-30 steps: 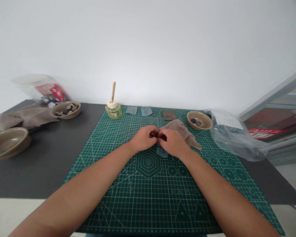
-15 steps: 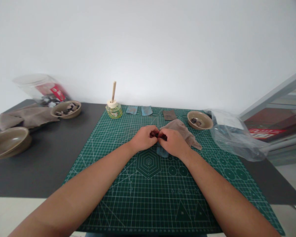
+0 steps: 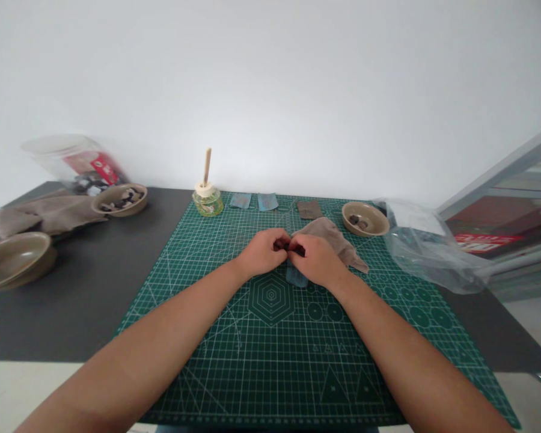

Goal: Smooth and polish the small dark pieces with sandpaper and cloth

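Note:
My left hand [image 3: 267, 249] and my right hand [image 3: 314, 257] meet over the green cutting mat [image 3: 270, 373], fingertips pinched together. Between them is something small and dark, mostly covered by the fingers, so its kind does not show. Under the right hand a piece of blue sandpaper-like sheet [image 3: 296, 278] lies on the mat, partly hidden. Just behind and beside that hand is a crumpled brownish cloth [image 3: 333, 237].
A small bowl with dark pieces [image 3: 374, 221] stands at the back right beside a clear plastic bag [image 3: 433, 252]. Two blue squares [image 3: 267, 202], a brown square [image 3: 309, 210] and a glass bottle [image 3: 208, 202] line the back. Bowls [image 3: 15, 258] and cloth [image 3: 49, 214] lie left.

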Available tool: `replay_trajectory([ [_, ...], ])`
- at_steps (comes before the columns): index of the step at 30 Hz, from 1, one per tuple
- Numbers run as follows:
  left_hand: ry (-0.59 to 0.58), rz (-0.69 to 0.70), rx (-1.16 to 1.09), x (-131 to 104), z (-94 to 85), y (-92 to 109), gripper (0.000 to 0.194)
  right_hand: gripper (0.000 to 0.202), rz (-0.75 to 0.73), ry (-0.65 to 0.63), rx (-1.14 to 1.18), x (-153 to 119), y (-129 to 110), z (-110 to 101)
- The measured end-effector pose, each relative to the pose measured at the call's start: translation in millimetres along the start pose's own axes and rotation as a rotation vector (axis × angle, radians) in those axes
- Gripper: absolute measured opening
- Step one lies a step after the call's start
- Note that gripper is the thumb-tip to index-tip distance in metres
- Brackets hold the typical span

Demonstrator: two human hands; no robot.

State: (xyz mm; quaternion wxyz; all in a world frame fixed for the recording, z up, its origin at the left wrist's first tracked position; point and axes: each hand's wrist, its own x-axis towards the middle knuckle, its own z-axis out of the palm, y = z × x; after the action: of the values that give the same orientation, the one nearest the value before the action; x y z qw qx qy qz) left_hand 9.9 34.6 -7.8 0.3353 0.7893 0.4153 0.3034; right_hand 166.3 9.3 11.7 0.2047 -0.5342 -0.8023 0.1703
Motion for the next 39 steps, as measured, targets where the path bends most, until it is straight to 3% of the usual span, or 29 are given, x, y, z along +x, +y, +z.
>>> replay_trajectory([
  [39,0.004,0.009,-0.008,0.4,0.7,-1.7,0.020,0.008,-0.013,0.020,0.005,-0.4,2.0,1.9],
])
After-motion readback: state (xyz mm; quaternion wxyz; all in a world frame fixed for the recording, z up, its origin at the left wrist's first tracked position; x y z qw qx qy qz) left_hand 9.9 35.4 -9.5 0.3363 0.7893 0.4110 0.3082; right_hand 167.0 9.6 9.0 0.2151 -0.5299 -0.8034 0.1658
